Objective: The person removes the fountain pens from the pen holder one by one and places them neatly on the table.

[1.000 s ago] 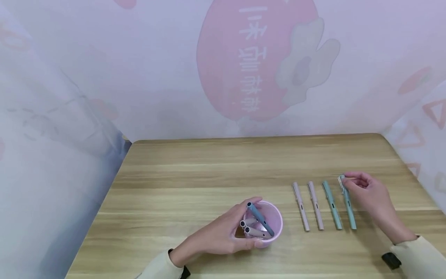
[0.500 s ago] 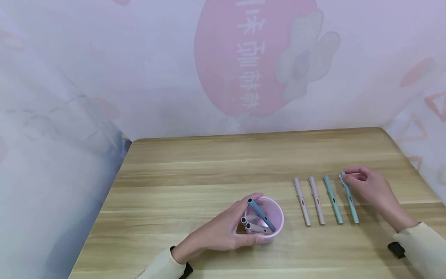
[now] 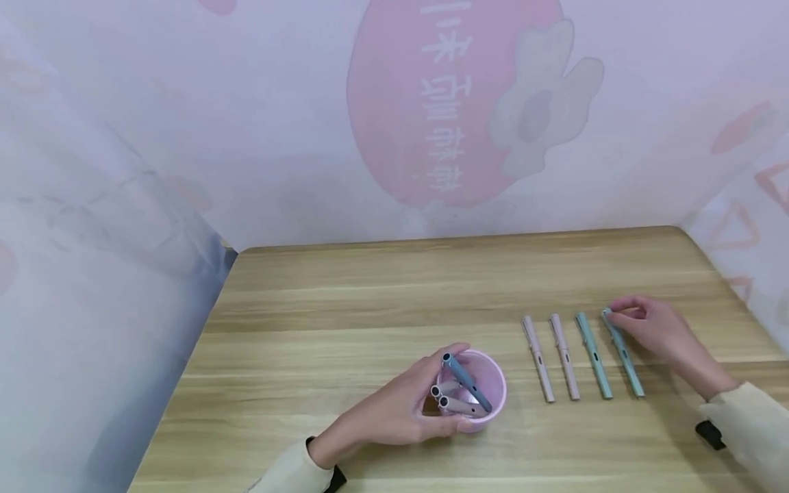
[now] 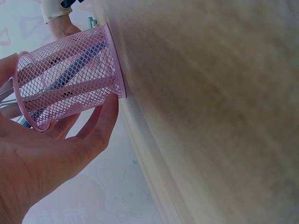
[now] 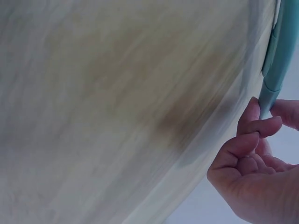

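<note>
— That slim teal plastic pen [image 3: 624, 354], rightmost in the row on the wooden table [image 3: 370, 294], looks light, stiff and slick. The right hand [image 3: 653, 330] pinches its far end.

— The left hand [image 3: 394, 414] wraps the pink mesh cup [image 3: 490, 383]. The pen's tip is hidden.

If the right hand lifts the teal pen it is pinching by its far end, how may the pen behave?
The teal pen looks straight and stiff, so it should not bend. It is slim, probably light. The right hand pinches only its far end, so the near end may swing down. Being round, it may roll toward the second teal pen if released.
</note>
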